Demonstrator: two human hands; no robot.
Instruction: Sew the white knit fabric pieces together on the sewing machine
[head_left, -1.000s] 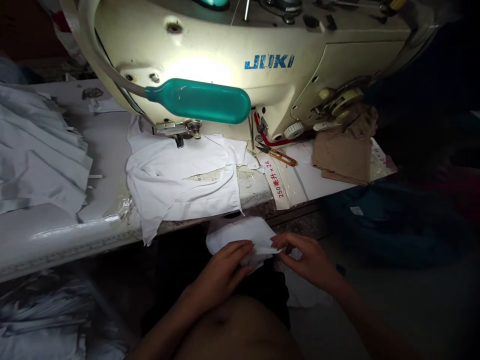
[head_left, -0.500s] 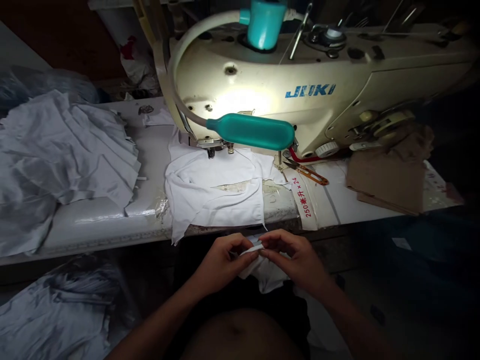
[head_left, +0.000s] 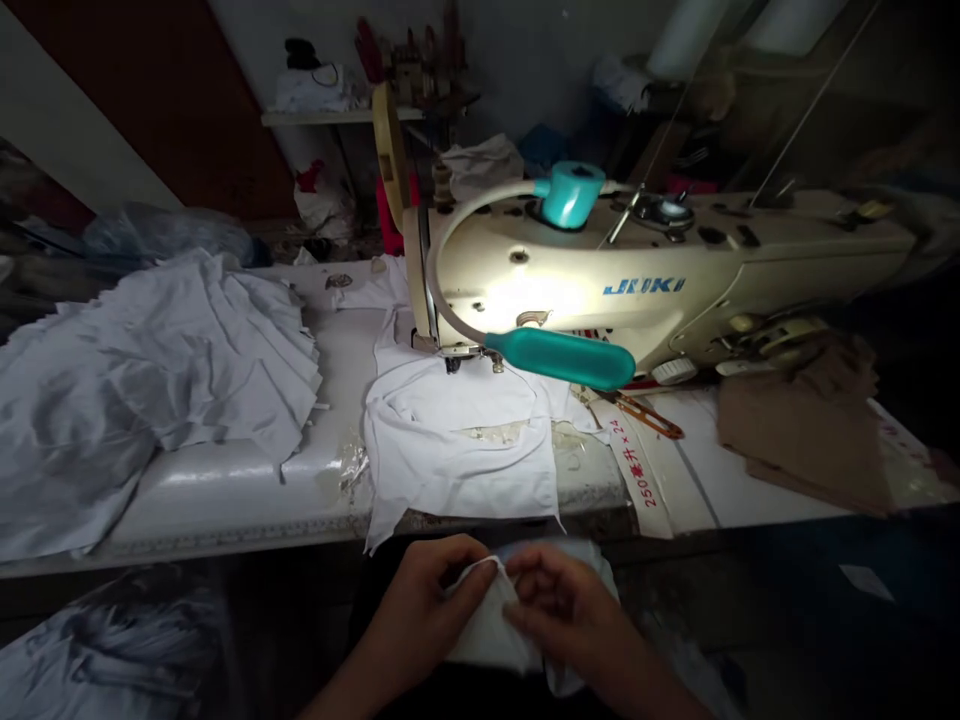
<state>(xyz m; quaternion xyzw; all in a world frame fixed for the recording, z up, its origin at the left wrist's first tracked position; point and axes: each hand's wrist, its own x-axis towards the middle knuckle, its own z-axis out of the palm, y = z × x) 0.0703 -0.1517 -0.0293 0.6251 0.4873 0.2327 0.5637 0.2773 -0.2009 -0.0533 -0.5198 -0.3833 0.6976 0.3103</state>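
Note:
In front of my lap, below the table edge, my left hand (head_left: 439, 590) pinches a small white fabric piece (head_left: 491, 625) between thumb and fingers. My right hand (head_left: 562, 600), a little blurred, has its curled fingers on the same piece's right edge. The cloth hangs down between both hands. Beyond them, a larger white fabric piece (head_left: 465, 475) lies on the table, partly under the needle area of the JUKI sewing machine (head_left: 562, 270). Orange thread snips (head_left: 649, 415) rest to the right of it.
A big stack of white cut fabric (head_left: 187, 350) covers the table's left side. Folded brown cloth (head_left: 802, 430) lies at the right. A teal lamp (head_left: 566, 358) on a bent neck hangs before the machine. More white fabric (head_left: 127, 650) sits low at the left.
My view has tilted up, so the table and machine appear lower and the back shelf shows. The small piece is now spread more between my hands, and the right fingers have shifted along its edge.

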